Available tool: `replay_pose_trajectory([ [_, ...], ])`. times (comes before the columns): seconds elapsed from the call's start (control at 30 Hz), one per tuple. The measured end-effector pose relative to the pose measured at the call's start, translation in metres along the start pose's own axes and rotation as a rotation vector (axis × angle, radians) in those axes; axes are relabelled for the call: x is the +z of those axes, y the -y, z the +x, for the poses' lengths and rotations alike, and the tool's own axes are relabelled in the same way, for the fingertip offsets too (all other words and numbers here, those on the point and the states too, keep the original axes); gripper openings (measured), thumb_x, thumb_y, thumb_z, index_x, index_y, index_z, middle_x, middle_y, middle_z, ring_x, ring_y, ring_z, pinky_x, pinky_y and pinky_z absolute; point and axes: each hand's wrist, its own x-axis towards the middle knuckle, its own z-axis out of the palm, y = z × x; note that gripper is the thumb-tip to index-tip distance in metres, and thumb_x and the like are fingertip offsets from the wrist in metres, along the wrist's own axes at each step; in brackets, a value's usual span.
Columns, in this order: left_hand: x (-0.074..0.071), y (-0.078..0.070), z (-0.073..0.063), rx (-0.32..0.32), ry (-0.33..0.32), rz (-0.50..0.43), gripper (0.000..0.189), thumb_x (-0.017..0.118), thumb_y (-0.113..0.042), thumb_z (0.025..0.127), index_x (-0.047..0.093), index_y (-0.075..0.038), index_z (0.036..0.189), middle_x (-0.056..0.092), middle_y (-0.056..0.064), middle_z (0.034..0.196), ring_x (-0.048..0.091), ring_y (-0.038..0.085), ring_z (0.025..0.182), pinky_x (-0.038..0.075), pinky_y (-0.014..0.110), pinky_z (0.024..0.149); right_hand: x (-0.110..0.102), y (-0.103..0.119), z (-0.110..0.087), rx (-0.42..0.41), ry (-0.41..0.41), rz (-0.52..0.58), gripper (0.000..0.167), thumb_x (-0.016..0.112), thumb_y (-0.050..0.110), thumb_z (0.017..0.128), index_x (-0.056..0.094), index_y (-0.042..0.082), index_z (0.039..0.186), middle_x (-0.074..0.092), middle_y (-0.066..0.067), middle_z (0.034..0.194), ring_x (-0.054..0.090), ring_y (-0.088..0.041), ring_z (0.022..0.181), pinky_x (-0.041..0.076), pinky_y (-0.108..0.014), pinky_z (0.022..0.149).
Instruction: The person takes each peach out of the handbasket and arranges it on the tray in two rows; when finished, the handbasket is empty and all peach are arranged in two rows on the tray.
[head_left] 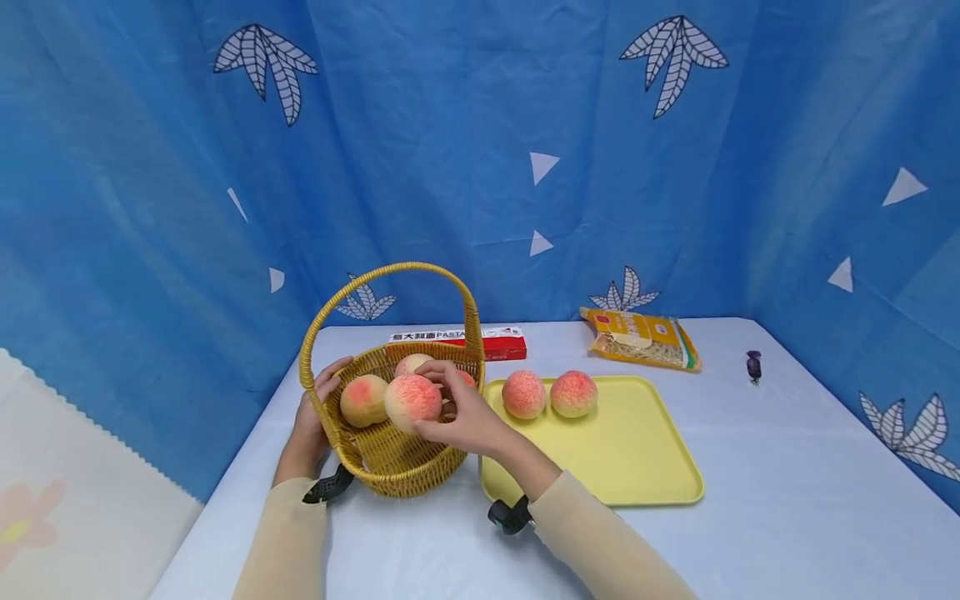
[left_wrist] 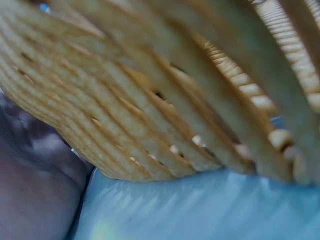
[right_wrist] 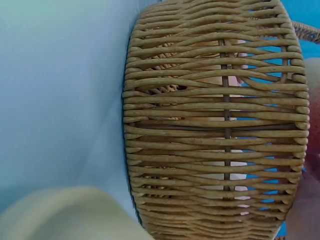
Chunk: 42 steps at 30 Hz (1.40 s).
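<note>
A peach (head_left: 412, 402), cream with a pink-red blush, is held between the thumb and fingers of my right hand (head_left: 467, 414), over the opening of a woven wicker basket (head_left: 408, 483). Beneath and around it in the basket lie a yellowish peach (head_left: 363, 402), a paler peach (head_left: 412, 363) and a reddish one (head_left: 466, 377), partly covered by my fingers. My left hand (head_left: 311, 417) grips the basket's left side near the foot of its arched handle. The left wrist view shows the basket's wicker wall (left_wrist: 125, 100) up close, against the hand.
Right of the basket, a yellow tray (head_left: 630, 458) carries two peaches (head_left: 523, 394) near its back left. A red pasta box (head_left: 504, 343) lies behind the basket. Farther right are a yellow bag of pasta (head_left: 645, 340) and a small dark wrapped candy (head_left: 753, 367). Blue cloth (head_left: 480, 167) encloses the table.
</note>
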Motion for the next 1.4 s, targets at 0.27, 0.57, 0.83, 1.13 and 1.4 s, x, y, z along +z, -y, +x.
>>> replay_pose_trajectory([
  [0.27,-0.002,0.0,0.001,0.011,0.014,-0.021,0.049,0.039,-0.032,0.108,0.034,-0.018,0.155,0.045,-0.004,0.143,0.048,0.008,0.127,0.046,0.015,0.098,-0.009,0.001,-0.013,-0.008,-0.017,0.04,0.064,0.071,0.019,0.087,0.037,0.027,0.141,0.051,-0.004,0.142,0.057,-0.019,0.117,0.053,-0.027,0.094],
  [0.57,-0.004,0.0,0.003,0.025,0.019,-0.031,0.051,0.039,-0.031,0.108,0.031,-0.016,0.156,0.047,-0.006,0.139,0.051,0.006,0.124,0.046,0.015,0.097,-0.031,0.008,-0.025,-0.048,-0.024,-0.018,0.065,0.066,0.021,0.092,0.038,0.034,0.15,0.047,0.002,0.147,0.057,-0.02,0.117,0.053,-0.03,0.094],
  [0.83,0.001,-0.005,-0.001,0.021,0.018,-0.026,0.049,0.04,-0.03,0.108,0.034,-0.016,0.155,0.051,-0.009,0.135,0.052,0.004,0.121,0.046,0.015,0.097,-0.06,0.006,-0.037,-0.074,-0.12,0.007,0.063,0.066,0.014,0.093,0.04,0.025,0.149,0.05,-0.006,0.142,0.056,-0.027,0.114,0.055,-0.029,0.087],
  [1.13,0.0,-0.008,-0.002,0.013,0.028,-0.032,0.051,0.041,-0.03,0.108,0.033,-0.015,0.156,0.05,-0.009,0.136,0.051,0.006,0.123,0.046,0.015,0.097,-0.086,-0.001,-0.051,-0.051,-0.208,0.024,0.059,0.065,0.014,0.093,0.04,0.023,0.147,0.045,-0.01,0.146,0.056,-0.032,0.116,0.054,-0.026,0.09],
  [1.4,0.004,-0.012,-0.006,-0.008,0.013,-0.038,0.049,0.04,-0.029,0.108,0.033,-0.017,0.155,0.044,-0.003,0.144,0.045,0.01,0.129,0.044,0.015,0.098,-0.114,0.001,-0.056,-0.026,-0.241,-0.042,0.06,0.068,0.014,0.093,0.039,0.02,0.146,0.041,-0.009,0.149,0.059,-0.035,0.114,0.056,-0.027,0.087],
])
